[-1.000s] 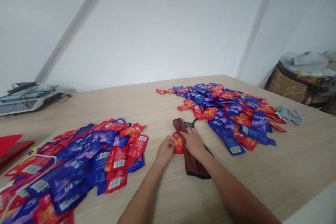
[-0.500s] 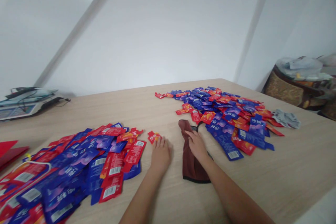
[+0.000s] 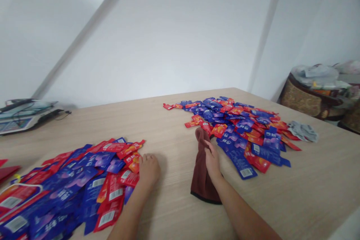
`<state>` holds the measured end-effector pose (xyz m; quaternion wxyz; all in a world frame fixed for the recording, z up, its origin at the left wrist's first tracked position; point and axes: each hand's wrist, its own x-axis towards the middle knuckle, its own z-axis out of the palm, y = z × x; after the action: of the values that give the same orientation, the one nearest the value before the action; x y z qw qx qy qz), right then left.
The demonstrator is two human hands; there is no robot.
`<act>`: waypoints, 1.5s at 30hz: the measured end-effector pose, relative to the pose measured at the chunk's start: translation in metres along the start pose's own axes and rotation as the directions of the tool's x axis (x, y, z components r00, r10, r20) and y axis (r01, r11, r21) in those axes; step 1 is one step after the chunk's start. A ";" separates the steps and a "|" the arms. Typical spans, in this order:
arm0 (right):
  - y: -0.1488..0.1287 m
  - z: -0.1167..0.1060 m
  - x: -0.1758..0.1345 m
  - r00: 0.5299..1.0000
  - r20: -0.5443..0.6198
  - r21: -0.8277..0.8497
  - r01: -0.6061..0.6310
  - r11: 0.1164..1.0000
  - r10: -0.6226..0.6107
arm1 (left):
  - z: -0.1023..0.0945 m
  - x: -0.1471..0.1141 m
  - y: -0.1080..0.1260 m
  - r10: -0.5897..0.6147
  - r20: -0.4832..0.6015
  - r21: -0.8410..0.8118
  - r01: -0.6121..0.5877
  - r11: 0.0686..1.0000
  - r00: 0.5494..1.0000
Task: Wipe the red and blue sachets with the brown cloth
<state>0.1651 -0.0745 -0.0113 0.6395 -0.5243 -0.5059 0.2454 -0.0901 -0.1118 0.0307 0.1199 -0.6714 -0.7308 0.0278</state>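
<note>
My left hand [image 3: 149,170] rests low on the table at the right edge of the left pile of sachets [image 3: 92,180]. Its fingers bend down against a red and orange sachet [image 3: 133,161], not closed around it; the fingertips are partly hidden. My right hand [image 3: 213,160] grips a brown cloth piece [image 3: 200,176] with black edging, thumb and fingers pinching its upper part. The cloth's lower end lies near the table surface. Just beyond it spreads a second pile of red and blue sachets [image 3: 239,120].
A scale [image 3: 28,120] with papers and a cable on it stands at the far left. Grey crumpled cloth [image 3: 303,131] lies right of the far pile. Red sheets [image 3: 8,175] are at the left edge. Behind, a patterned chair [image 3: 299,97] bears plastic bags [image 3: 315,73].
My left hand has slid left, and the lone sachet beneath it has moved to the left pile. My right hand has closed on the brown cloth and bunched its upper part.
</note>
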 end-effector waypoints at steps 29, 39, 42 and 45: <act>0.007 0.012 0.007 0.994 -0.048 0.130 -0.094 0.987 0.101 | 0.034 0.139 0.144 0.253 -0.300 -0.371 -0.357 0.857 0.920; -0.024 0.006 -0.007 0.986 0.071 -0.084 0.157 0.984 -0.152 | 0.019 -0.014 0.093 0.241 -0.346 -0.434 -0.383 0.816 0.906; -0.041 0.014 -0.028 0.895 0.374 -0.251 0.351 0.902 -0.245 | 0.014 -0.033 0.081 0.248 -0.302 -0.464 -0.369 0.805 0.920; -0.051 0.024 -0.047 0.807 0.565 -0.469 0.484 0.739 -0.170 | 0.010 -0.034 0.076 0.275 -0.277 -0.472 -0.380 0.796 0.921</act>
<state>0.1150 -0.1208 0.0160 0.3283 -0.5164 -0.7871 0.0778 -0.0159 -0.1373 0.0010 -0.0007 -0.7947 -0.5680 -0.2142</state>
